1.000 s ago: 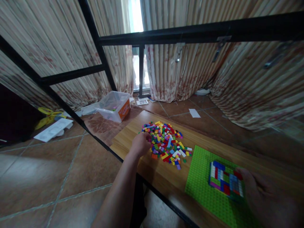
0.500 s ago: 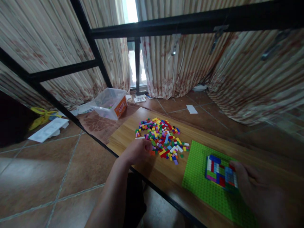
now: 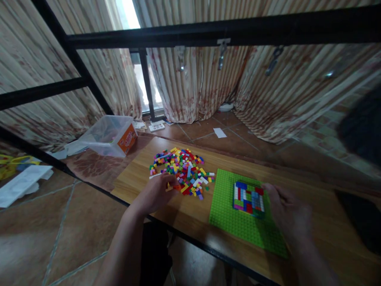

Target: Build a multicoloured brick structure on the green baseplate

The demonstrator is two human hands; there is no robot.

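A heap of small coloured bricks [image 3: 181, 171] lies on the wooden table [image 3: 190, 218]. My left hand [image 3: 156, 192] rests at the near left edge of the heap, fingers curled among the bricks; whether they pinch one I cannot make out. To the right lies a green baseplate [image 3: 238, 222] with a flat patch of red, blue, white and green bricks [image 3: 248, 198] pressed onto it. My right hand [image 3: 287, 210] lies on the plate's right side, fingers stretched flat beside that patch.
A clear plastic box with an orange label [image 3: 111, 135] stands on the floor beyond the table's left end. A black metal frame [image 3: 208, 31] crosses above. Curtains [image 3: 202, 87] hang behind. Papers [image 3: 22, 182] lie on the tiled floor at left. A dark shape [image 3: 361, 131] sits at the right edge.
My view has swung right. My left hand has slid from the far left side of the heap to its near edge. My right hand has stayed on the baseplate.
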